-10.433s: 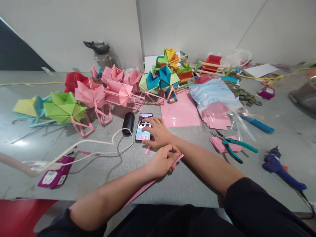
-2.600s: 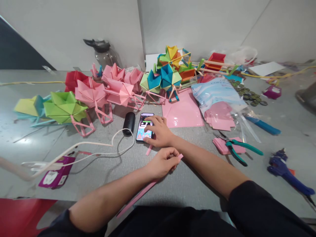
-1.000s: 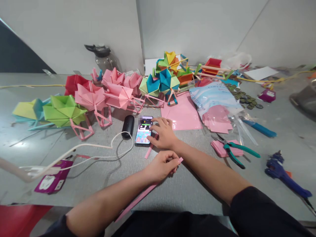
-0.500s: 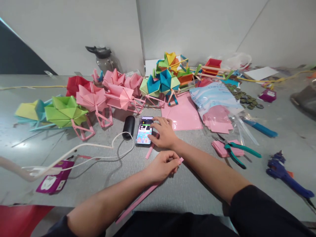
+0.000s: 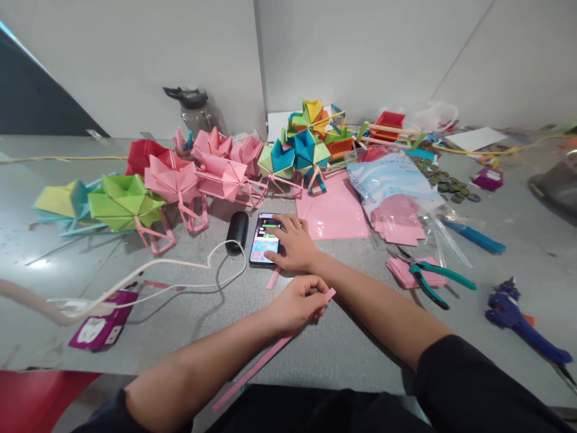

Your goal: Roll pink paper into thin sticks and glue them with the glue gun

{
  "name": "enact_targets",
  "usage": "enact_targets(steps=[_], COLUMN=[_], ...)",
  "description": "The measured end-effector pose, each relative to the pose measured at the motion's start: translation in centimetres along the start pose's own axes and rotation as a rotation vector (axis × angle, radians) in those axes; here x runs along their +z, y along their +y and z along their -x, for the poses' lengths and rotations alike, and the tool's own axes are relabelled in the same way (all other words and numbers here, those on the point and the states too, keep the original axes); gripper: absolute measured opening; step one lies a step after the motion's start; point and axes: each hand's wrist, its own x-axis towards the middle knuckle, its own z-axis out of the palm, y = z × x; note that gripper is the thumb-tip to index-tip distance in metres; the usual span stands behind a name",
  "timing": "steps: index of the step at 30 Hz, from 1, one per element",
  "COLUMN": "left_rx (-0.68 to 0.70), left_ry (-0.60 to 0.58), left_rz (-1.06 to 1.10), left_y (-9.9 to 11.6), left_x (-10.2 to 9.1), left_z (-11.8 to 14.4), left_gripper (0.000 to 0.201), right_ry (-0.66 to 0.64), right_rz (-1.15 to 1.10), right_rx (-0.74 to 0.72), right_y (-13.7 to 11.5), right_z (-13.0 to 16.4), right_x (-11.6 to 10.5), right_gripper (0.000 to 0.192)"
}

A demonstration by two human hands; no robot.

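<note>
My left hand (image 5: pixel 301 304) is closed on a long pink paper strip (image 5: pixel 259 368). One end of the strip pokes out past the thumb, and the rest trails back under my forearm toward the table's front edge. My right hand (image 5: pixel 293 243) reaches over a phone (image 5: pixel 265 246) lying on the table, fingers spread, the thumb at its lit screen. A second, short pink strip (image 5: pixel 273 278) lies partly under that hand. Left of the phone rests a black oblong case (image 5: pixel 237 232), with a white cable (image 5: pixel 180 285) looping beside it.
Folded paper models (image 5: pixel 171 174) in several colours line the back of the table. To the right lie pink sheets (image 5: pixel 333 207), a plastic bag (image 5: pixel 392 180), green-handled pliers (image 5: pixel 428 273), a blue glue gun (image 5: pixel 525 322) and coins (image 5: pixel 451 180). A bottle (image 5: pixel 196 108) stands behind.
My right hand's fingers have shifted slightly over the phone, and the picture on its screen differs a little. My left hand keeps its hold on the strip. The whole view has moved slightly.
</note>
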Motion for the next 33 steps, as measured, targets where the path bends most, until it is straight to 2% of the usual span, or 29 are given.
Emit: enact_targets(steps=[7, 21, 27, 33], left_rx=[-0.013, 0.020, 0.025, 0.011], left_ry=[0.003, 0.032, 0.023, 0.026], left_rz=[-0.010, -0.020, -0.025, -0.033], left_y=[0.50, 0.67, 0.59, 0.83], left_x=[0.06, 0.29, 0.19, 0.37], left_z=[0.29, 0.29, 0.23, 0.50], left_gripper=[0.035, 0.026, 0.027, 0.028], right_ry=[-0.069, -0.069, -0.039, -0.031], right_rz=[0.035, 0.058, 0.045, 0.050], right_rx=[0.035, 0.043, 0.074, 0.041], right_y=[-0.19, -0.67, -0.98, -0.84], right_z=[-0.34, -0.34, -0.67, -0.76], right_x=[-0.10, -0.37, -0.34, 0.07], right_gripper=[0.066, 0.066, 0.073, 0.068])
